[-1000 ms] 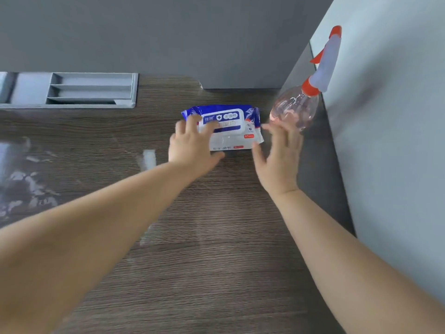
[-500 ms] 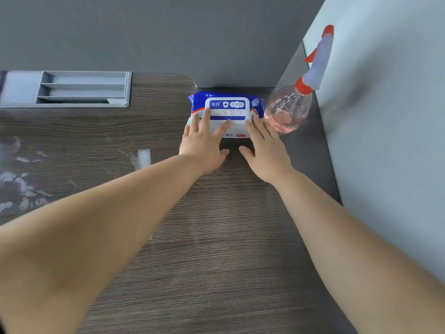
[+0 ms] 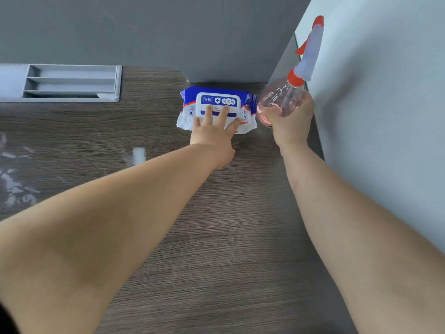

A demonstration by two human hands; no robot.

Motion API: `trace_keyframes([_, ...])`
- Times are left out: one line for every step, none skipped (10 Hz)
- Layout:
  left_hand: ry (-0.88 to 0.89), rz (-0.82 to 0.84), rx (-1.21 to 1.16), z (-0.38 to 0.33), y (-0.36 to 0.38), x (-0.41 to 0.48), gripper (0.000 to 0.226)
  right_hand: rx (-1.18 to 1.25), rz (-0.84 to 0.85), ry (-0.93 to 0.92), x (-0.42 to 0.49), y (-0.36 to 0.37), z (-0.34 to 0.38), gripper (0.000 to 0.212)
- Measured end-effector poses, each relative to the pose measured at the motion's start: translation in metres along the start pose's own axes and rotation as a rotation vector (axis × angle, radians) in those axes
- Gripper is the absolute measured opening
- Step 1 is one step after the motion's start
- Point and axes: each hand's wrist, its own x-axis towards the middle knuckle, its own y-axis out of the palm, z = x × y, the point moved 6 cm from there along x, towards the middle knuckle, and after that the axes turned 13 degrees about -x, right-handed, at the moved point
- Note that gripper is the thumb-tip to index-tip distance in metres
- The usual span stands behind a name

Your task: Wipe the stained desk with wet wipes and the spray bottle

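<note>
- The left hand, fingers straight, presses the wipes pack, hiding its label's lower line; "含酒精" stays legible.
- The right hand grips the spray bottle.

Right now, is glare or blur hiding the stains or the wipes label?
Head view: sheen at the left of the desk blends with the stains, blurring their outline; head view: wet wipes pack label sharp, partly under the left hand; head view: wide-angle stretch elongates the spray bottle in the right hand.

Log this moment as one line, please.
left hand: flat on wipes pack | right hand: grips spray bottle | desk: stains unwiped
</note>
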Motion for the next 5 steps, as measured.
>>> trace_keyframes([-0.013,0.0,-0.017,0.002,0.002,0.0,0.077,-0.005,0.036,-0.01,0.008,0.0,-0.002,0.092])
trace_keyframes([-0.015,-0.011,-0.035,0.001,0.004,0.001,0.079,-0.024,0.056,-0.035,0.012,0.001,-0.004,0.096])
trace_keyframes([0.004,0.01,-0.061,0.001,0.001,-0.001,0.081,-0.039,0.079,-0.044,0.009,0.002,-0.003,0.104])
trace_keyframes([0.029,-0.038,-0.249,0.007,-0.01,-0.01,0.078,0.016,0.038,-0.017,-0.002,0.002,-0.01,0.11])
trace_keyframes([0.009,-0.116,-0.444,0.023,-0.022,-0.022,0.059,0.12,-0.116,-0.023,-0.021,-0.009,-0.016,0.084])
